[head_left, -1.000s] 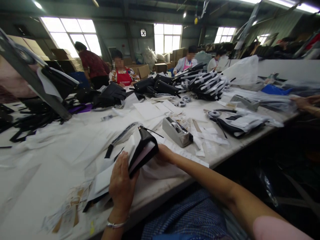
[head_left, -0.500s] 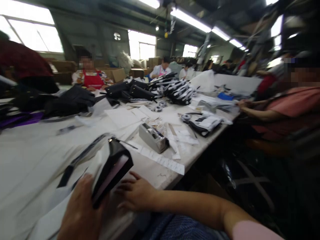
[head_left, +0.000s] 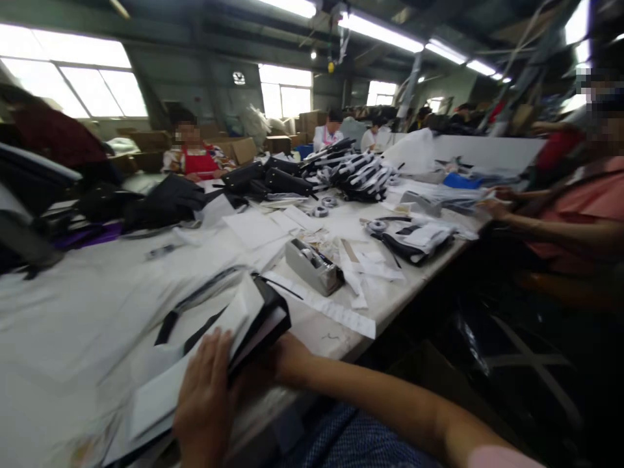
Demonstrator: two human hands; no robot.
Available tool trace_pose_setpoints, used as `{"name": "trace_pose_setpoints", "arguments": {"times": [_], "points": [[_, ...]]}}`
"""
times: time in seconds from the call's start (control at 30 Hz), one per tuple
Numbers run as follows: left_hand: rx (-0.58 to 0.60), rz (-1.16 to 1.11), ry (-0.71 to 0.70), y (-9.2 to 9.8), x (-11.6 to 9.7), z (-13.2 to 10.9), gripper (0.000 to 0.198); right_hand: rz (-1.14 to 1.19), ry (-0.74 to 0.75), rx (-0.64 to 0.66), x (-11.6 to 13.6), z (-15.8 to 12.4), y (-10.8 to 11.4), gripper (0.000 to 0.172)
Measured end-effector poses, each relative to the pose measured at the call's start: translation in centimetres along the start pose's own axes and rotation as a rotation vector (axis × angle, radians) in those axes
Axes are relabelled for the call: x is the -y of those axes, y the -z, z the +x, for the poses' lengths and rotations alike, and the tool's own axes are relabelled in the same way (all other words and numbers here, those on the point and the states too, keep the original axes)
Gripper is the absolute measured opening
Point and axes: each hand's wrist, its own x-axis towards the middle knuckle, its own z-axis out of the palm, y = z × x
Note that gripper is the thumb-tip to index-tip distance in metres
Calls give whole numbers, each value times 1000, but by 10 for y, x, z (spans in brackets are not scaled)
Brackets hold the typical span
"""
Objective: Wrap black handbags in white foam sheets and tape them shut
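A black bag (head_left: 279, 305) with white sheet padding (head_left: 248, 312) over its side stands tilted at the near table edge. Its opening faces me, and a pale inside shows. My left hand (head_left: 207, 383) grips its near left side, fingers together over the white sheet; the thumb is hidden. Behind the bag's lower right corner is my right hand (head_left: 290, 359), its fingers out of sight. A black strap (head_left: 195, 296) arcs on the table to the left of the bag. More white sheet lies under my left hand.
A grey tape dispenser (head_left: 314, 266) stands beyond the bag, beside a printed paper strip (head_left: 336, 312) and paper scraps. Black-and-white bags (head_left: 361, 175) are piled farther back. A co-worker in pink (head_left: 580, 208) sits at the right; another in a red apron (head_left: 199, 162) is across the table.
My left hand now lies flatter over the white sheet, which covers more of the bag's side. My right hand has slid behind the bag, hiding its fingers. The view has shifted left.
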Motion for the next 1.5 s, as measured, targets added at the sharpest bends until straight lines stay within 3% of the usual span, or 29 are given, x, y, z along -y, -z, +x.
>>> {"name": "trace_pose_setpoints", "arguments": {"times": [0.1,0.17,0.27,0.4,0.47,0.5,0.6,0.67,0.87,0.97,1.13,1.27,1.33,1.5], "points": [[38,110,-104,-2,-4,-5,61,120,53,-66,5,-36,20,20],[59,169,-145,-6,-5,-10,58,263,195,-111,9,-53,40,20],[76,206,-157,-8,-11,-14,53,412,309,-204,14,-58,76,20],[76,213,-188,-7,-19,-17,49,467,118,-437,5,-22,111,20],[78,215,-228,-5,-21,-19,49,430,-58,-460,-8,9,117,18],[78,216,-248,-5,-22,-20,49,390,-149,-390,-16,26,118,20],[75,220,-276,-3,-22,-23,48,237,-353,46,-40,75,109,26],[62,224,-277,0,-21,-23,47,164,-430,268,-51,102,98,32],[86,249,-262,15,-7,-34,50,71,-641,536,-52,148,63,68],[55,249,-230,17,-1,-41,51,63,-695,561,-48,159,50,66],[107,263,-239,16,0,-41,49,118,-717,477,-53,161,38,23],[146,248,-223,20,-1,-40,48,327,-701,361,-60,149,40,11],[128,234,-218,21,-1,-39,49,474,-682,287,-61,141,44,13],[120,229,-239,21,1,-35,52,794,-564,154,-58,113,65,43]]}}
